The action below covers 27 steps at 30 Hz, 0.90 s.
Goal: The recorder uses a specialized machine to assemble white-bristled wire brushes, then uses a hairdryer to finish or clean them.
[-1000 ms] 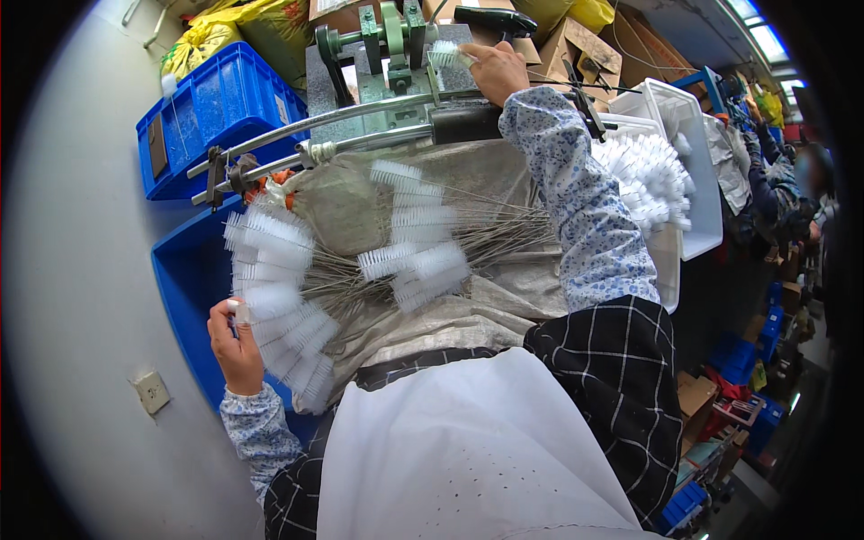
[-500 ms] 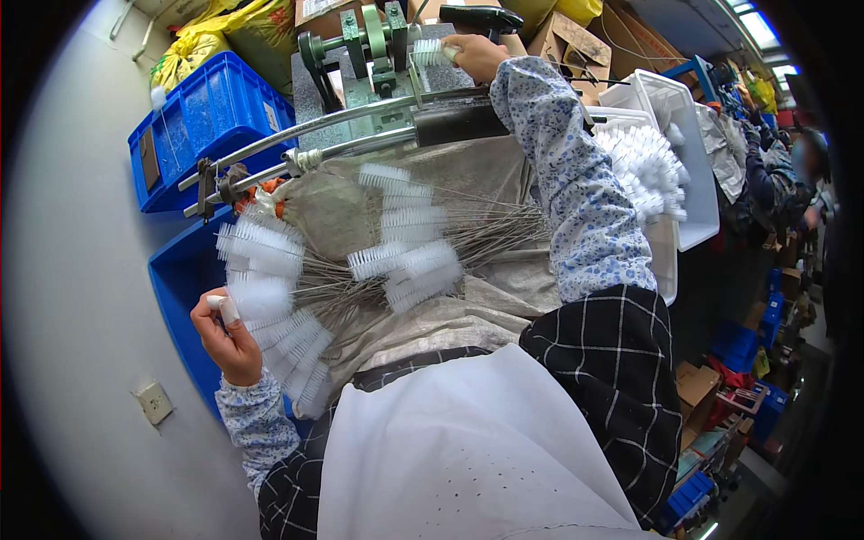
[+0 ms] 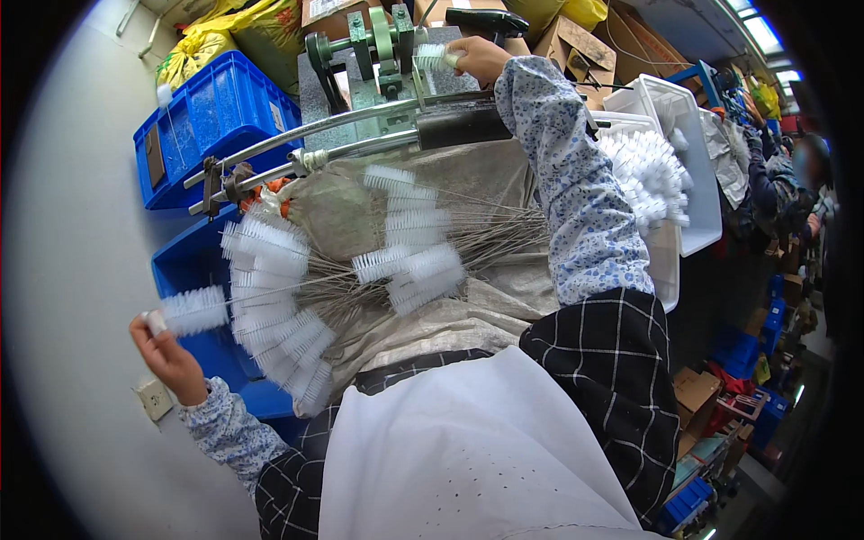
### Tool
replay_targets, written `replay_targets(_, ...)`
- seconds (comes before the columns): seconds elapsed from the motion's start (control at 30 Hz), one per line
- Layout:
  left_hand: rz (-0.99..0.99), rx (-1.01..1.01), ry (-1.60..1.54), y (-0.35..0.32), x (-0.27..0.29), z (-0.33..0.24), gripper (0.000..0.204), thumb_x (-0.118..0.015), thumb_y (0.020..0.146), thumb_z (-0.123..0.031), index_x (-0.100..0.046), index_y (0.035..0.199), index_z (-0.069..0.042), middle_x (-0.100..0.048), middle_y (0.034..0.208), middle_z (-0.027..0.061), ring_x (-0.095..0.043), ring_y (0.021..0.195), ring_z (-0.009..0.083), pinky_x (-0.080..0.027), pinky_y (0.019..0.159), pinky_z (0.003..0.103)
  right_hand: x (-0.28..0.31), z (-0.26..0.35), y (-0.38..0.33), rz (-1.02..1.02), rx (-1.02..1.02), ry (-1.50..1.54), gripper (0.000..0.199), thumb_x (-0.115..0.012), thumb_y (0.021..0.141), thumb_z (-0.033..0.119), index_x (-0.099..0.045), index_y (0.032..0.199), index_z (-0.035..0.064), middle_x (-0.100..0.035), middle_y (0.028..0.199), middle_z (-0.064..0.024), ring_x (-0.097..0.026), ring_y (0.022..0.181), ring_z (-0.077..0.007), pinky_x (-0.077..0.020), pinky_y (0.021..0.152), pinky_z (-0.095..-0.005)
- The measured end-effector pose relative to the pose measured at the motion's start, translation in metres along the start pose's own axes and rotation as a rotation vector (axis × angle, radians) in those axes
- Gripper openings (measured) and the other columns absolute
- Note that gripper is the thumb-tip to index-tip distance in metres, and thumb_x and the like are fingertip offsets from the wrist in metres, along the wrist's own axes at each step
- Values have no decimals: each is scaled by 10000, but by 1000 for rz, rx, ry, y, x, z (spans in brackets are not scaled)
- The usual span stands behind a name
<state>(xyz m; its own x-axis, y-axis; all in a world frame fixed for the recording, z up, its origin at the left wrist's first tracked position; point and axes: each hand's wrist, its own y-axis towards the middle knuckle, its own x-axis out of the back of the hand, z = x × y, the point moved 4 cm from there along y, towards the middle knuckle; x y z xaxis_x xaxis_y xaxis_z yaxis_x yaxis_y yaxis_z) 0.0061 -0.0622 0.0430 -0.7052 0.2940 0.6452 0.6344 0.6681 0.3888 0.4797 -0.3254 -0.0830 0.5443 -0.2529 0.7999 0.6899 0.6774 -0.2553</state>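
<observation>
Pale wall (image 3: 81, 270) beside the left hand (image 3: 171, 355), which I record pinching a white brush (image 3: 195, 311), long axis running rightward; right hand (image 3: 481, 61) grasps another brush (image 3: 429, 58).

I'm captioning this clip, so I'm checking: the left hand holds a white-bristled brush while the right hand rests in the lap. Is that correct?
One thing is wrong: the right hand is up by the green machine, holding a second white brush, as the head view shows. The left hand does hold a white-bristled brush.
</observation>
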Motion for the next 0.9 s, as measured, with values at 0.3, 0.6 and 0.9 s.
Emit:
replay_targets(0.3, 596, 204, 41, -18, -55, -9, 134, -452, 844, -142, -424, 882, -17, -485, 728, 63, -466, 598, 150, -382, 537, 264, -10, 20, -31, -506, 185, -410, 305, -469, 783, 109, -547, 1063, 202, -599, 923, -71, -543, 863, -221, -349, 756, -373)
replay_targets(0.6, 992, -427, 223, 9, -185, -141, 289, -464, 823, -250, -412, 941, 8, -546, 725, 157, -542, 725, 307, -424, 598, 367, -4, 8, -33, -454, 137, -386, 311, -445, 790, 107, -542, 1070, 201, -588, 949, -67, -508, 935, -209, -315, 812, -361)
replay_targets(0.9, 930, -373, 316, 27, -310, -148, 226, -456, 812, -218, -500, 849, 1, -589, 761, 173, -571, 715, 324, -450, 638, 405, -4, 9, -11, -111, -182, -123, 343, -465, 775, 369, -518, 1110, 317, -526, 1119, -28, -450, 1076, -196, -297, 899, -364)
